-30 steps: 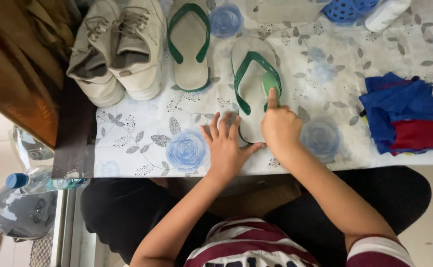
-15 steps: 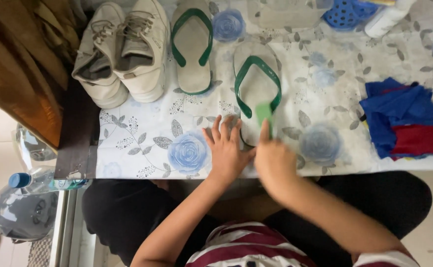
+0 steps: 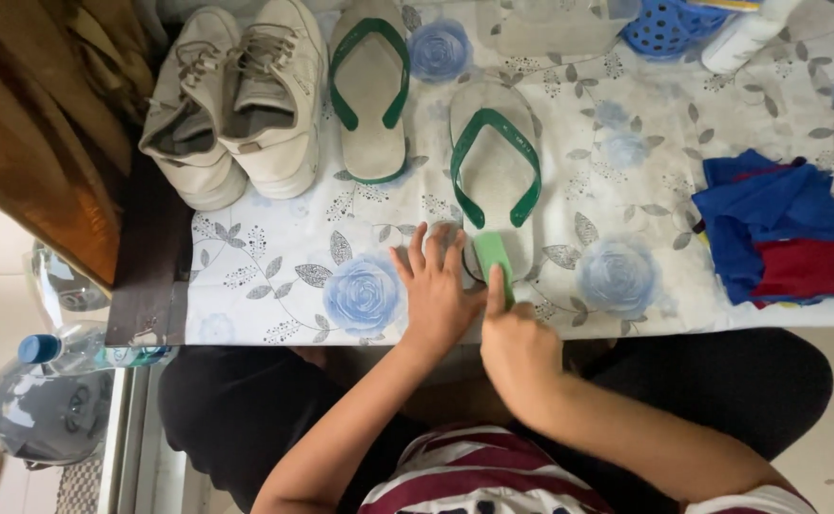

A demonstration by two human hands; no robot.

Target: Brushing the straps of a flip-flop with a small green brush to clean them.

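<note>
Pressing down at the near table [image 3: 274,286] edge, the left hand [image 3: 436,300] lies flat with fingers spread, palm on the floral cloth, fingertips touching the heel end of the nearer flip-flop [image 3: 496,176]. Forearm comes up from lower left, wrist bent slightly. Right hand [image 3: 517,347] sits just beside it at the table edge, curled, index finger stretched forward along a green sponge [image 3: 493,262], which it grips and holds against the flip-flop's heel. Right forearm runs in from lower right, striped sleeve at the bottom.

The flip-flop is pale-soled with green straps, toe pointing away from the person, lying mid-table. A second matching flip-flop [image 3: 370,90] lies further off to the left, heel near. Left of that, a pair of worn white sneakers [image 3: 236,100] side by side, partly over the cloth's left edge.

Right side: a folded pile of blue and red cloths [image 3: 783,233], well apart from the hands. Far edge: blue perforated plastic basket [image 3: 669,27], a white bottle [image 3: 745,36] lying tilted beside it, a clear plastic box [image 3: 555,24] left of the basket; labels too small to tell.

Below the table, left: a clear plastic bottle with blue cap [image 3: 74,347] and a grey fan [image 3: 41,419] on the floor.
</note>
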